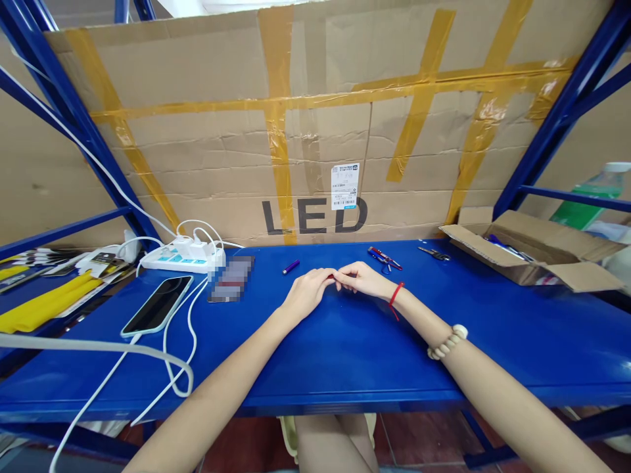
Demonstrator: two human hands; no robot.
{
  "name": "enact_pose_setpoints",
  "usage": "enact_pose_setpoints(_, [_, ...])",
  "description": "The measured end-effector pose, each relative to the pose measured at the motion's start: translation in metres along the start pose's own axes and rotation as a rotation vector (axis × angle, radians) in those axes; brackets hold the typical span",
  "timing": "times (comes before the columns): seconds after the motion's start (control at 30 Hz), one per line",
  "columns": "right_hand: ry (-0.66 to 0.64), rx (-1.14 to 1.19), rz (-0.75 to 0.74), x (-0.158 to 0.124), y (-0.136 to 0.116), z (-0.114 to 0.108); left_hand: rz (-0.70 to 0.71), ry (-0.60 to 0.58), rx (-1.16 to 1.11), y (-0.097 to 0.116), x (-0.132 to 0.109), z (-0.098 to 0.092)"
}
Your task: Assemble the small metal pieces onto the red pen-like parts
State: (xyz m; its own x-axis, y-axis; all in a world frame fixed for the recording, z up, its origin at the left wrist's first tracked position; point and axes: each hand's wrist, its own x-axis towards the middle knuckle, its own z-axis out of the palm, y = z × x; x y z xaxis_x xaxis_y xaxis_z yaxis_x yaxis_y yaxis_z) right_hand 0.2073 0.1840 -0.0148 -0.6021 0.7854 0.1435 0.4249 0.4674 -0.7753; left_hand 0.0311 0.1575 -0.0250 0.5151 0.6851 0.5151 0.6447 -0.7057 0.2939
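Observation:
Over the middle of the blue table, my left hand (308, 293) and my right hand (363, 280) meet at the fingertips. Between them shows a sliver of a small red object (331, 276), mostly hidden by the fingers, so its kind is unclear. Both hands are closed around it. A short purple cylinder (291, 267) lies just beyond my left hand. Past my right hand rest several thin red and blue pen-like pieces (386, 260). Farther right is a bunch of keys (434, 253).
At left are a phone (158, 306), white cables, a power strip (185, 260) and a blurred flat item (231, 279). An open cardboard box (530, 249) holding blue items stands at right. A taped cardboard sheet (207, 164) forms the back, between blue metal posts.

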Motion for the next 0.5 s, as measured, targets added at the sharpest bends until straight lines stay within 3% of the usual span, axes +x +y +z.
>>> enact_pose_setpoints(0.17, [0.205,-0.074,0.056,-0.002,-0.004,-0.015,-0.087,0.043,-0.008,0.006,0.003,0.001])
enact_pose_setpoints(0.3, [0.497,-0.528,0.292,-0.009,-0.002,-0.033,-0.150,0.075,-0.064,0.007,0.002,0.000])
enact_pose_setpoints(0.37, [0.511,-0.714,0.416,-0.013,0.001,-0.037,-0.226,0.098,-0.104,0.005,0.003,0.000])
enact_pose_setpoints(0.5, [0.381,-0.791,0.563,-0.014,0.003,-0.036,-0.384,0.140,-0.173,0.000,0.004,0.002])
